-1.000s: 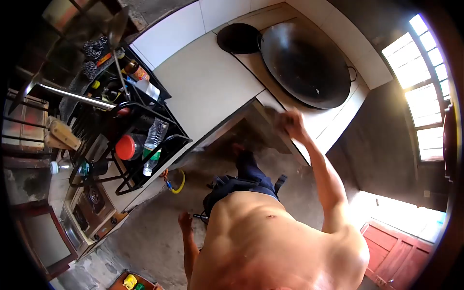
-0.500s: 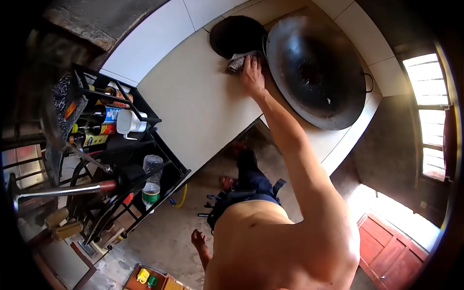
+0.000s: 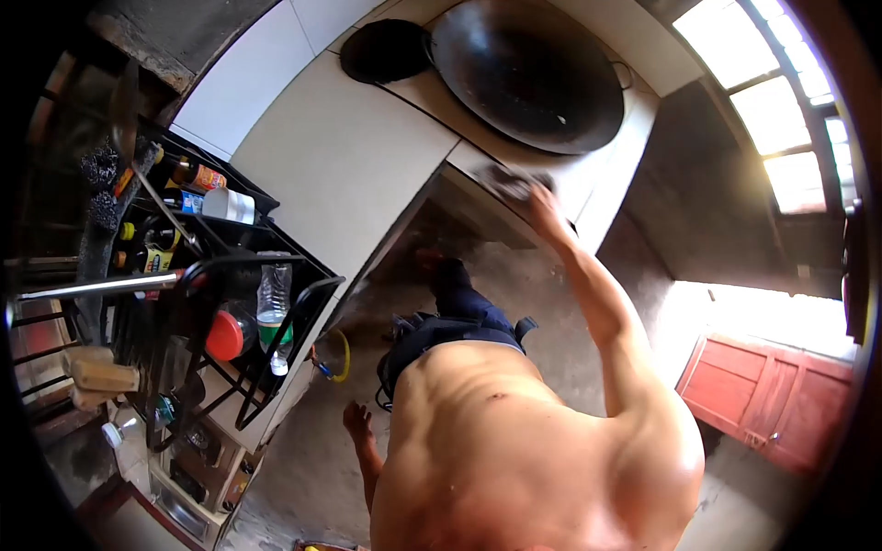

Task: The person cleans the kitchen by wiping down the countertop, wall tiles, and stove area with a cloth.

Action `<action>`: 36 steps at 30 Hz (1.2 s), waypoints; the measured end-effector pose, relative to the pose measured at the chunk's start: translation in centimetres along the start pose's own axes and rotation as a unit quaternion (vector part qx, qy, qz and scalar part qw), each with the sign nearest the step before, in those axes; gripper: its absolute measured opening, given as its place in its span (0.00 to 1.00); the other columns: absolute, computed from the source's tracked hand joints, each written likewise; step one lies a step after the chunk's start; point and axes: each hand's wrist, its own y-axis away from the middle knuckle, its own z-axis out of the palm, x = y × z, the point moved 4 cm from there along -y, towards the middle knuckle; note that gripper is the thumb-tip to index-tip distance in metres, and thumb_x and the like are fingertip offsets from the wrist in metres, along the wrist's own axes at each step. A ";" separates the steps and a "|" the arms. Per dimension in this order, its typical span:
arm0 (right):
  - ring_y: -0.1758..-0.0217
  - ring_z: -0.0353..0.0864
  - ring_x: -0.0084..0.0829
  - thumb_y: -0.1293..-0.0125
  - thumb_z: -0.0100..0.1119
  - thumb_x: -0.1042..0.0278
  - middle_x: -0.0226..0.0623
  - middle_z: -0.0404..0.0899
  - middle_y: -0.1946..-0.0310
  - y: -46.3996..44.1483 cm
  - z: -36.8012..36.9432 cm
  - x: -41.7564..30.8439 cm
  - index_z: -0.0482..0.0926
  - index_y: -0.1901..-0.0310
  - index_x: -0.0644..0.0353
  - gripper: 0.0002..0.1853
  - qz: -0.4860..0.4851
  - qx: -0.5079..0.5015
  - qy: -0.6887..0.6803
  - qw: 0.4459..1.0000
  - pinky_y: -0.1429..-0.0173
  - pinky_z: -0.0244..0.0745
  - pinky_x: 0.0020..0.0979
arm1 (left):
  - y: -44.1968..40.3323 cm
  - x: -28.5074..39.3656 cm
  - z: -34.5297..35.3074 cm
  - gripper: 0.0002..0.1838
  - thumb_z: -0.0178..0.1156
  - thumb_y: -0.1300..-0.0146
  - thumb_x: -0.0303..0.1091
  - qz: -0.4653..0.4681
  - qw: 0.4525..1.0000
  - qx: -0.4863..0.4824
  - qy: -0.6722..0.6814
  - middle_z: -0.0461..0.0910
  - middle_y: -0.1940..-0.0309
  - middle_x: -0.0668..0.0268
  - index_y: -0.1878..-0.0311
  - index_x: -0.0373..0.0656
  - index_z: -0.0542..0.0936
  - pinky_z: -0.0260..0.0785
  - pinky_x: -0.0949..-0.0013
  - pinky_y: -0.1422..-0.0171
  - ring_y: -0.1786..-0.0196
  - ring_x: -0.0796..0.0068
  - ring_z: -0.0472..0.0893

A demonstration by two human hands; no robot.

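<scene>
My right hand (image 3: 544, 204) grips a crumpled grey cloth (image 3: 503, 180), which is blurred by motion. The cloth lies at the front edge of the counter (image 3: 344, 151), just below a large dark wok (image 3: 528, 78). To the wok's left, a round black lid or pan (image 3: 386, 51) rests flat on the counter. Beside my body on the left, my left hand (image 3: 358, 421) hangs loosely over the floor, with its fingers a little bent and apart and nothing visible in them.
A black rack (image 3: 248, 404) at the left holds sauce bottles, a white container (image 3: 229, 206), a red-lidded jar (image 3: 227, 336) and a plastic bottle (image 3: 274, 312). A yellow hose (image 3: 344, 356) sticks out near it. Windows (image 3: 767, 101) and red doors (image 3: 767, 395) are at the right.
My right hand has taken the cloth from beside the black lid to the counter's front edge below the wok. The view has shifted, and my left hand still hangs at my side.
</scene>
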 end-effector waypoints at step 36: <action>0.37 0.61 0.54 0.44 0.56 0.69 0.54 0.63 0.43 -23.7 -1.0 -26.9 0.72 0.46 0.59 0.21 -0.313 0.143 -0.159 0.925 0.36 0.57 0.52 | 15.9 -13.2 8.0 0.12 0.55 0.37 0.40 -0.069 0.966 0.243 0.065 0.69 0.72 0.73 0.52 0.48 0.73 0.63 0.72 0.68 0.69 0.80 0.68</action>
